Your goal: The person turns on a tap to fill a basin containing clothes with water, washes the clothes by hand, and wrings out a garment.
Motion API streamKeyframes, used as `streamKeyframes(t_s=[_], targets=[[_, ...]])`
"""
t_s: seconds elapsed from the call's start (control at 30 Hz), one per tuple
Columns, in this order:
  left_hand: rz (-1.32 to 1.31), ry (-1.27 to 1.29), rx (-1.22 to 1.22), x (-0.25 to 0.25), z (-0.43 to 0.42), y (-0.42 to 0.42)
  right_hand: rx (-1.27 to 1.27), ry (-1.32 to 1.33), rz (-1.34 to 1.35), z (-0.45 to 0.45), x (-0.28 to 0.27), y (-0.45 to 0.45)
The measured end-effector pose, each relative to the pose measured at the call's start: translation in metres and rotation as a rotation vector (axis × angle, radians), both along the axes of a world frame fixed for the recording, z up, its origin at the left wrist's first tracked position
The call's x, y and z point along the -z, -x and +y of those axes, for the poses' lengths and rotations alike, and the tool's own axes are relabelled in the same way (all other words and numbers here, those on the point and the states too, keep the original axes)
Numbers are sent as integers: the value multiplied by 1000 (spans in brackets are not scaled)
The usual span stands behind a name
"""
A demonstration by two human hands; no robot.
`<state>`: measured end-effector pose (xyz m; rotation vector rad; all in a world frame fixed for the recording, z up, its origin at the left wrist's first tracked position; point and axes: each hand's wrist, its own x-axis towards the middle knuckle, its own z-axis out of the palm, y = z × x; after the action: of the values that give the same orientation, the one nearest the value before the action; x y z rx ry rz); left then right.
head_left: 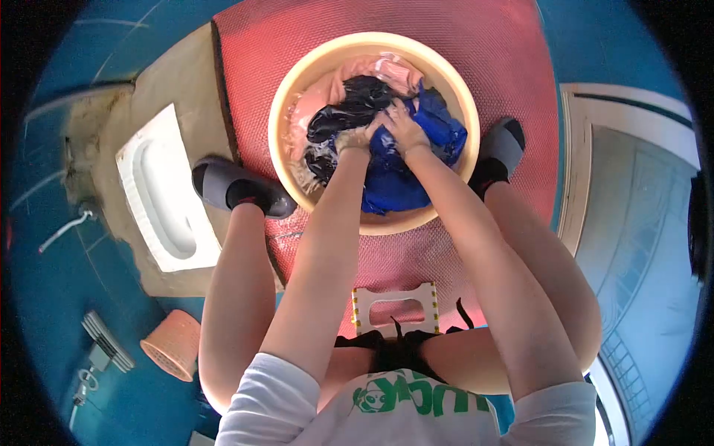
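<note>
A tub (275, 134) sits on the red mat (513, 67), with bare room past its far rim. In its middle, the left hand (355, 140) and right hand (404, 128) touch wet blue cloth (398, 186); I can't tell if they grip.

We see a pale yellow basin (375, 39) with deep blue cloth (394, 189), black cloth (335, 123) and salmon-pink cloth (311, 108), the pink showing paler lines near its upper end. Our mat (513, 67) is pinkish red with a close, fine-grained pattern. Our shirt (431, 427) is white with green print, our slippers (222, 182) dark grey. We also have a white stool (364, 325) edged in yellow and black, a white squat toilet (145, 175), an orange-pink basket (175, 346) and teal-blue walls (610, 44).
</note>
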<state>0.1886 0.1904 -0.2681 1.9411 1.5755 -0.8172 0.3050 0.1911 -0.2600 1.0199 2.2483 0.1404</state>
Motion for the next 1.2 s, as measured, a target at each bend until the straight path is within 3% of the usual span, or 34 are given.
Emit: streamKeyframes(t_s=[0.07, 0.1, 0.13, 0.2, 0.23, 0.27, 0.33, 0.47, 0.53, 0.6, 0.73, 0.8, 0.83, 0.87, 0.93, 1.03, 1.2], targets=[[-160, -20, -84, -13, -2, 3, 145, 149, 64, 4, -12, 2], [-146, 102, -108, -18, 3, 3, 47, -42, -11, -4, 32, -6], [-145, 113, -126, -9, -3, 5, 72, -21, 18, -3, 20, -6], [-168, -204, 36, 12, -16, 7, 247, 131, 248, 2, 54, -20], [-124, -273, 68, 15, -24, 6, 244, 180, 106, 4, 0, -6], [-118, -276, 59, 18, -29, 8, 234, 177, 110, 7, -23, 0], [-216, -561, 124, 18, -36, 13, 157, 253, -85, 9, -47, 6], [-358, -563, 119, -38, -37, 16, 48, 261, 305, 31, -74, -10], [-422, -458, 174, -64, -30, 23, 150, 222, 426, 38, -76, -14], [-557, -447, 186, -71, -15, 33, 76, -186, 819, 36, -63, -25], [-859, -629, -30, -71, 19, 41, 235, -134, 1120, 46, -39, -27], [-700, -742, -91, -102, 24, 37, 409, -230, 746, 46, -39, -20], [-701, -872, -55, -103, 30, 38, 472, -196, 740, 46, -38, -21], [-522, -924, -13, -94, 38, 42, 476, -200, 737, 47, -33, -22], [-431, -789, -131, -82, 37, 45, 547, -70, 906, 51, -26, -24], [-230, -593, -77, -74, 31, 48, 618, -42, 811, 48, -42, -19], [-180, -486, -181, -64, 26, 34, 529, -102, 805, 51, -33, -26]])
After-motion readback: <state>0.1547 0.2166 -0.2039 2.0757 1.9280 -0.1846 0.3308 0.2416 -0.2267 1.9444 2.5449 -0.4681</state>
